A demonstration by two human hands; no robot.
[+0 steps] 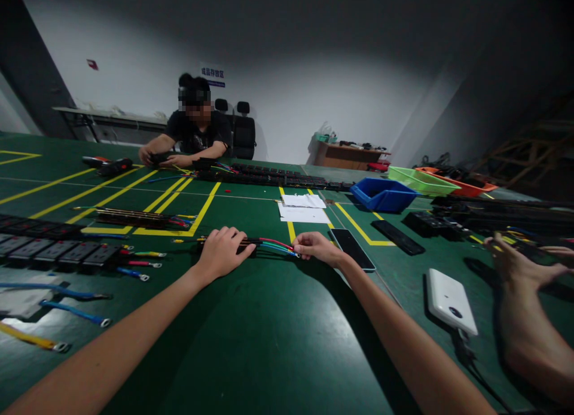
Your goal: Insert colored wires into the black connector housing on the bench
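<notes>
Red, green and blue wires (pixel 274 246) run from a dark strip bundle (pixel 251 241) in front of the person at the green table (pixel 278 343); the right hand (pixel 314 247) pinches their ends between thumb and fingers, while the left hand (pixel 225 251) covers the bundle, its grip unclear; a dark phone (pixel 353 249) lies beside the right wrist

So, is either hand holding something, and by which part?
The right hand pinches coloured wires near their ends, though which is unclear. The left hand lies over the dark strip; whether it holds it cannot be told.
</notes>
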